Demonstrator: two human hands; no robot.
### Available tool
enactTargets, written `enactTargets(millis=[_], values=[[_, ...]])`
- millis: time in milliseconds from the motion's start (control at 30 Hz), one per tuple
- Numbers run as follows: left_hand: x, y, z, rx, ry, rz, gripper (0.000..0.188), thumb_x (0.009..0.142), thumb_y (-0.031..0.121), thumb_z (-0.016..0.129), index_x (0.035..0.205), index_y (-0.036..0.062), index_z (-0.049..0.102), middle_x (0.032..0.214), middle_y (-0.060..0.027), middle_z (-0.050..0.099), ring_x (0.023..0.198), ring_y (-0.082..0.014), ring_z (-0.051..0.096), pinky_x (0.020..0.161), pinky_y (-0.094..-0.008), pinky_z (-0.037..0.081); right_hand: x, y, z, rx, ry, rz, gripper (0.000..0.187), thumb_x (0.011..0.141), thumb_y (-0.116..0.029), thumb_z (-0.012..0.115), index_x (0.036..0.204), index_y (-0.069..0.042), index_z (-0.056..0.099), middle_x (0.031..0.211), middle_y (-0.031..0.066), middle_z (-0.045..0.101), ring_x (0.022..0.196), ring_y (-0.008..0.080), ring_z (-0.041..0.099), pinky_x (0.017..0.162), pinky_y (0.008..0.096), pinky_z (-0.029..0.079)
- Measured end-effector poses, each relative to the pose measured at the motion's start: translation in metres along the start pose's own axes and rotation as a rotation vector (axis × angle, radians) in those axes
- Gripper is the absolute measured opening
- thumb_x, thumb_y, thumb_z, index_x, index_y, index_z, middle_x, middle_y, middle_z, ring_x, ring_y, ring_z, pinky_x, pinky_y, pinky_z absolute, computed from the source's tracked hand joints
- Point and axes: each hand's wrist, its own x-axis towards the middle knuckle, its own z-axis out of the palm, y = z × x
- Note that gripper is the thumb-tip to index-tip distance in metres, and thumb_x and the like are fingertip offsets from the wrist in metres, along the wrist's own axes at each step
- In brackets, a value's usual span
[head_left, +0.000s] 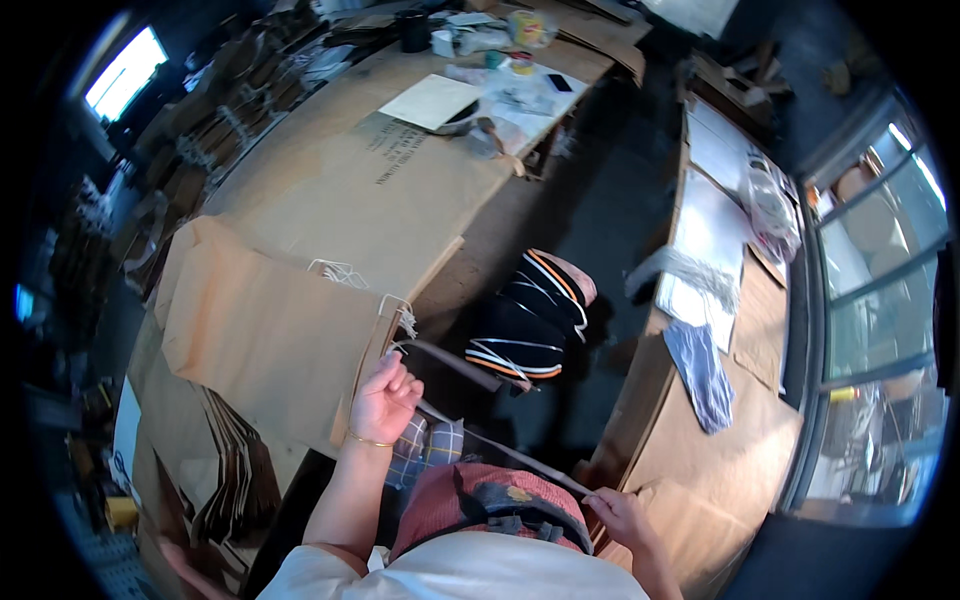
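My left hand [385, 400], with a thin bangle at the wrist, is closed in a pinch beside the table edge. A narrow pale grey strip [500, 445] stretches from it across my lap. At its other end my right hand [618, 516] pinches the strip near the right-hand bench. Another length of band [450, 362] trails from near my left fingertips toward a black bundle with orange and white stripes [525, 315]. Just left of my left hand lies a large brown paper bag [270, 310] with white cord [400, 312] at its edge.
The long table [330, 190] holds a white sheet [430, 101], a phone [560, 83] and clutter at its far end. Folded brown paper [235, 470] is stacked at the near left. On the right bench [720, 460] lie a grey-blue cloth [700, 375] and a plastic bag [770, 210].
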Motion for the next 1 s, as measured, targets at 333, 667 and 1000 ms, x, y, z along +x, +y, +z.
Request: enactTargets(millis=[333,667,1000], values=[[-0.079,0.092,-0.019,0.076,0.345,0.689,0.015,0.094,0.013,0.051,0.079,0.0137,0.049,0.048,0.0054,0.034,0.038,-0.0075,0.030,0.046,-0.0239,0.034,0.168,0.001,-0.080,-0.360,-0.473,-0.288,0.029,0.092,-0.030,0.049,0.089,-0.007,0.065,0.083,0.0119,0.066,0.081,0.0286,0.063,0.074,0.0358,0.049],[-0.169,0.098,-0.091,-0.367,0.424,0.992,0.028,0.098,0.026,0.043,0.085,0.0047,0.056,0.047,0.0019,0.028,0.038,-0.0083,0.024,0.043,-0.0226,0.033,0.284,-0.062,-0.057,-0.819,-0.745,-0.362,0.040,0.091,-0.043,0.044,0.083,-0.009,0.064,0.082,0.0104,0.065,0.082,0.0303,0.061,0.074,0.0419,0.046],[-0.179,0.091,-0.180,-0.362,0.724,1.185,0.023,0.096,0.021,0.045,0.106,0.0026,0.054,0.058,-0.0003,0.041,0.051,-0.0109,0.040,0.061,-0.0267,0.047,0.348,-0.116,-0.081,-1.174,-0.699,-0.261,0.037,0.090,-0.041,0.047,0.092,-0.010,0.067,0.086,0.0081,0.066,0.086,0.0280,0.062,0.074,0.0398,0.048]])
